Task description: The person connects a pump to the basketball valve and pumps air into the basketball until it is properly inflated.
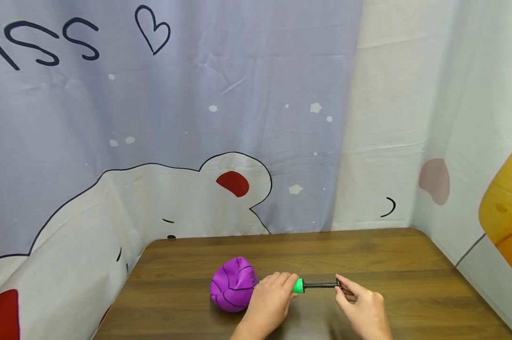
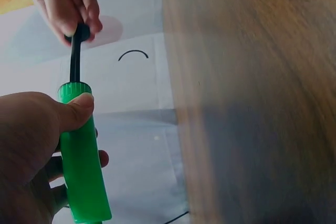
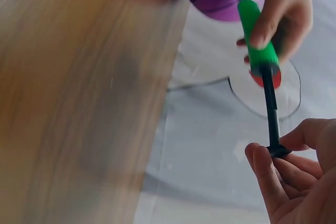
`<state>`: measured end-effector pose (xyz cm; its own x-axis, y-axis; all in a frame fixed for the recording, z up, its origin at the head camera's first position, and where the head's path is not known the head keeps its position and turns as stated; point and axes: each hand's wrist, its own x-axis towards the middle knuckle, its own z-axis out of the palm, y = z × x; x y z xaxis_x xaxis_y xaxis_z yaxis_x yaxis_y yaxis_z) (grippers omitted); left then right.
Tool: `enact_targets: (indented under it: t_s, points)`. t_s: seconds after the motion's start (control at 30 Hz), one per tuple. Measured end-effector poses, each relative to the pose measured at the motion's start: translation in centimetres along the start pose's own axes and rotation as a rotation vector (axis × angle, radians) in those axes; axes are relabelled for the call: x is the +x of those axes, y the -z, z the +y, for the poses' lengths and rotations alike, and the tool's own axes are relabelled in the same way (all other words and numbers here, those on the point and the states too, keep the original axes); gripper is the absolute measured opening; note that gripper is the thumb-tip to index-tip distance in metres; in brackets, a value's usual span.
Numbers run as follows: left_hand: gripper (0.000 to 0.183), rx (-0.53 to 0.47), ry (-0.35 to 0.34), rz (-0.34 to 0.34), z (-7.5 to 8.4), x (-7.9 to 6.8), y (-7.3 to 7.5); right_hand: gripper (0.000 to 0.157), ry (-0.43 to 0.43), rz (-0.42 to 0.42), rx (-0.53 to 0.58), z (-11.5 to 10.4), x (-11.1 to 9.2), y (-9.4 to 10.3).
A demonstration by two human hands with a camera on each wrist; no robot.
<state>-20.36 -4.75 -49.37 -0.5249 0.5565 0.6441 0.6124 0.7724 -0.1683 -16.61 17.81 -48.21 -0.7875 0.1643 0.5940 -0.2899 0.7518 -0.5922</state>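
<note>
A green hand pump (image 2: pixel 84 166) with a black rod lies level above the table, its nozzle end at a purple ball (image 1: pixel 232 285). The ball has black curved lines and a dented, part-deflated shape. My left hand (image 1: pixel 273 297) grips the green barrel, thumb along its side near the collar. My right hand (image 1: pixel 362 302) pinches the black handle (image 3: pixel 279 151) at the rod's far end between thumb and fingers. A long stretch of rod shows outside the barrel. In the right wrist view, a thin metallic tip joins the pump's end to the ball.
The brown wooden table (image 1: pixel 175 264) runs under both hands. Behind it and along the sides hangs a printed cloth (image 1: pixel 260 118) with bear drawings, stars and a heart, meeting the table's back edge.
</note>
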Motion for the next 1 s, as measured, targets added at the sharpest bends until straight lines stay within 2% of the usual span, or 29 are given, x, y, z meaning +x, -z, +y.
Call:
enact_targets:
  t_s: [0.17, 0.3, 0.4, 0.6, 0.73, 0.87, 1.0]
  points:
    - [0.041, 0.001, 0.009, 0.000, -0.4, -0.1, 0.0, 0.029, -0.058, -0.013, -0.054, 1.0, 0.5, 1.6]
    - [0.041, -0.008, 0.011, 0.005, -0.5, -0.1, 0.0, 0.028, -0.042, -0.008, -0.051, 1.3, 0.5, 1.8]
    - [0.040, -0.001, 0.007, 0.010, -0.5, 0.0, 0.1, 0.029, 0.040, 0.048, -0.043, 1.3, 0.4, 1.2]
    - [0.041, 0.043, 0.004, 0.027, -0.2, 0.2, 0.2, 0.032, 0.280, 0.164, -0.048, 0.1, 0.2, -1.3]
    - [0.043, 0.048, 0.007, 0.038, 0.3, 0.3, 0.1, 0.031, 0.347, 0.170, -0.038, -1.3, 0.1, -2.7]
    - [0.043, 0.040, 0.004, 0.023, 0.7, 0.4, 0.1, 0.032, 0.353, 0.138, -0.002, -2.4, -0.2, -3.6]
    - [0.042, -0.001, -0.011, 0.006, 0.5, 0.1, 0.3, 0.033, 0.251, 0.076, 0.063, -2.6, -0.6, -3.5]
